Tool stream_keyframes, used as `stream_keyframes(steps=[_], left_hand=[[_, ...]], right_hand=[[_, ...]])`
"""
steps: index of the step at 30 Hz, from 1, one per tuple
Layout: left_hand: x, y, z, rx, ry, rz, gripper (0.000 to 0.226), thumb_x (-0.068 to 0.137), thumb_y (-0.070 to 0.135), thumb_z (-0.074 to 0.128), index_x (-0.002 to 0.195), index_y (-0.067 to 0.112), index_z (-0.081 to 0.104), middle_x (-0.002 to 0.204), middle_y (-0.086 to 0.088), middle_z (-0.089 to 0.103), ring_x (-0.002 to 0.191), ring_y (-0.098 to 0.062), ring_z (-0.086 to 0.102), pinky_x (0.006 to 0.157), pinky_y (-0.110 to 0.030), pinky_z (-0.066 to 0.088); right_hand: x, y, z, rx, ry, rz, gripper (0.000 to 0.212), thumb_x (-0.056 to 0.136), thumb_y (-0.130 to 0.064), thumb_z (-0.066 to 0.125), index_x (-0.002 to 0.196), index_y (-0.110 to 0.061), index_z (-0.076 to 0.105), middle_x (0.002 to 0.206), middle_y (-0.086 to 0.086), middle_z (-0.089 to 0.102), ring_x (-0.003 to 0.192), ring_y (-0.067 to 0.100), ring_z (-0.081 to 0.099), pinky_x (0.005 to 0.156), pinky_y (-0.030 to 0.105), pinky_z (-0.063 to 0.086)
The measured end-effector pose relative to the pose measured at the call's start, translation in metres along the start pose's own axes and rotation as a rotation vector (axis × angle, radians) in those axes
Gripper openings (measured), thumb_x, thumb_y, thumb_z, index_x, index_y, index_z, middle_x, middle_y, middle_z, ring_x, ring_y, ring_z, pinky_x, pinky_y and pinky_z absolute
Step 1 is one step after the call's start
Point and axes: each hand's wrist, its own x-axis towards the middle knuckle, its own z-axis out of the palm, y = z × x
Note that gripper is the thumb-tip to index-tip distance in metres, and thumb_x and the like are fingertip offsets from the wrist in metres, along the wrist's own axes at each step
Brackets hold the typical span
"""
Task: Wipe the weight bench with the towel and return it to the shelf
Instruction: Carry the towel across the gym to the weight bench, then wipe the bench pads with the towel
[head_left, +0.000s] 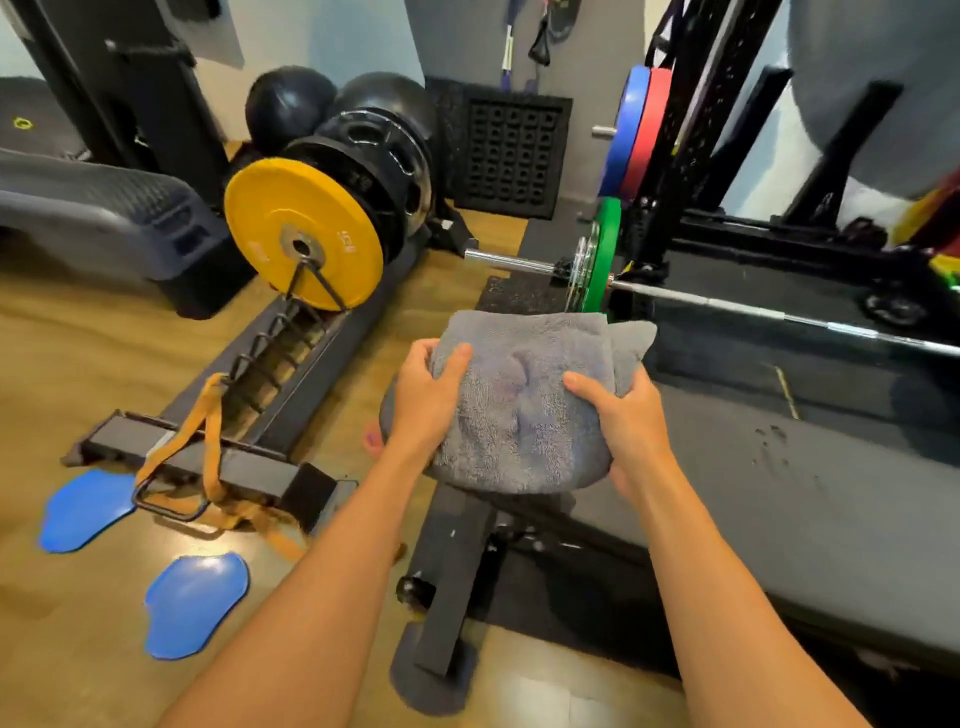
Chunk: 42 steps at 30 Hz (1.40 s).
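A folded grey towel (524, 400) is held in front of me at the middle of the view. My left hand (426, 395) grips its left edge, thumb on top. My right hand (623, 421) grips its right side from below, thumb pressed on the top face. The towel hangs over the near end of the black padded weight bench (810, 499), which stretches to the right and shows small wet marks on its pad. The bench's black foot bar (452, 582) stands on the floor below my hands. No shelf is in view.
A plate rack with a yellow plate (306, 239) and black plates lies on the wooden floor at left, an orange strap (208, 447) draped on it. Two blue sliders (192, 603) lie near left. A barbell with a green plate (602, 260) and a black rack (691, 130) stand behind.
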Motion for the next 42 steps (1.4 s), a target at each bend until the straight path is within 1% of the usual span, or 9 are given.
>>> stream_keyframes(steps=[5, 8, 11, 13, 17, 22, 26, 33, 42], left_hand=[[0.065, -0.087, 0.052, 0.095, -0.207, 0.069, 0.027, 0.092, 0.036, 0.060, 0.116, 0.026, 0.055, 0.089, 0.005, 0.066, 0.081, -0.014, 0.064, 0.072, -0.035, 0.055], [0.091, -0.111, 0.055, 0.031, -0.137, 0.056, 0.009, 0.095, 0.036, 0.051, 0.096, 0.032, 0.059, 0.094, 0.000, 0.068, 0.079, -0.016, 0.064, 0.076, -0.041, 0.054], [0.100, -0.125, 0.041, 0.050, -0.045, 0.038, 0.020, 0.097, 0.033, 0.045, 0.086, 0.028, 0.061, 0.085, 0.003, 0.066, 0.083, -0.021, 0.063, 0.080, -0.040, 0.050], [0.102, -0.126, 0.039, 0.043, -0.088, -0.012, 0.026, 0.099, 0.039, 0.041, 0.087, 0.030, 0.062, 0.086, 0.006, 0.067, 0.089, -0.021, 0.064, 0.084, -0.041, 0.050], [0.100, -0.124, 0.054, 0.137, -0.149, -0.033, 0.038, 0.087, 0.064, 0.042, 0.086, 0.033, 0.065, 0.087, 0.012, 0.067, 0.089, -0.014, 0.062, 0.080, -0.028, 0.047], [0.094, -0.119, 0.056, 0.301, -0.193, -0.012, 0.051, 0.082, 0.062, 0.054, 0.116, 0.026, 0.065, 0.102, 0.005, 0.060, 0.102, -0.016, 0.057, 0.099, -0.047, 0.039], [0.096, -0.119, 0.055, 0.281, -0.201, -0.024, 0.047, 0.080, 0.058, 0.059, 0.114, 0.026, 0.065, 0.102, 0.007, 0.059, 0.105, -0.017, 0.056, 0.100, -0.047, 0.040], [0.101, -0.125, 0.045, 0.340, -0.205, 0.085, 0.028, 0.082, 0.011, 0.057, 0.107, 0.020, 0.065, 0.080, 0.005, 0.061, 0.090, -0.020, 0.060, 0.091, -0.045, 0.045], [0.162, -0.154, 0.010, 0.679, -0.254, 0.147, 0.037, 0.100, 0.035, 0.038, 0.130, 0.020, 0.052, 0.139, -0.005, 0.046, 0.123, -0.032, 0.048, 0.099, -0.043, 0.040]], right_hand=[[0.050, 0.014, -0.006, -0.331, 0.120, -0.586, 0.040, 0.080, -0.024, 0.074, 0.113, -0.035, 0.054, 0.100, -0.026, 0.061, 0.092, -0.013, 0.060, 0.075, 0.007, 0.048], [0.061, 0.031, 0.011, -0.761, 0.116, -0.882, 0.026, 0.083, -0.025, 0.068, 0.100, -0.031, 0.049, 0.091, -0.008, 0.057, 0.083, 0.015, 0.056, 0.065, 0.032, 0.046], [0.062, 0.076, 0.031, -1.365, -0.336, -0.624, 0.036, 0.084, -0.034, 0.069, 0.116, -0.030, 0.053, 0.106, 0.001, 0.054, 0.100, 0.029, 0.057, 0.078, 0.042, 0.048], [0.070, 0.091, 0.034, -1.359, -0.581, -0.312, 0.037, 0.084, -0.051, 0.065, 0.116, -0.033, 0.059, 0.106, -0.003, 0.057, 0.102, 0.025, 0.058, 0.086, 0.044, 0.049], [0.113, 0.105, 0.053, -1.204, -0.173, -0.244, 0.040, 0.095, -0.056, 0.042, 0.127, -0.034, 0.053, 0.135, 0.002, 0.052, 0.128, 0.029, 0.044, 0.101, 0.053, 0.037], [0.104, 0.148, 0.078, -1.428, -0.148, -0.136, 0.070, 0.093, -0.068, 0.015, 0.154, -0.034, 0.013, 0.164, 0.004, 0.008, 0.150, 0.031, 0.000, 0.115, 0.062, 0.002], [0.117, 0.150, 0.088, -1.413, -0.044, -0.118, 0.085, 0.080, -0.073, 0.001, 0.154, -0.033, 0.015, 0.163, 0.005, 0.016, 0.148, 0.034, 0.008, 0.110, 0.065, 0.000], [0.105, 0.155, 0.095, -1.426, 0.108, -0.331, 0.039, 0.098, -0.046, 0.036, 0.129, -0.027, 0.050, 0.135, 0.004, 0.048, 0.121, 0.031, 0.040, 0.091, 0.051, 0.030], [0.074, 0.160, 0.119, -1.511, 0.207, -0.346, 0.053, 0.091, -0.070, 0.030, 0.126, -0.035, 0.050, 0.122, 0.003, 0.055, 0.108, 0.029, 0.051, 0.078, 0.044, 0.040]])
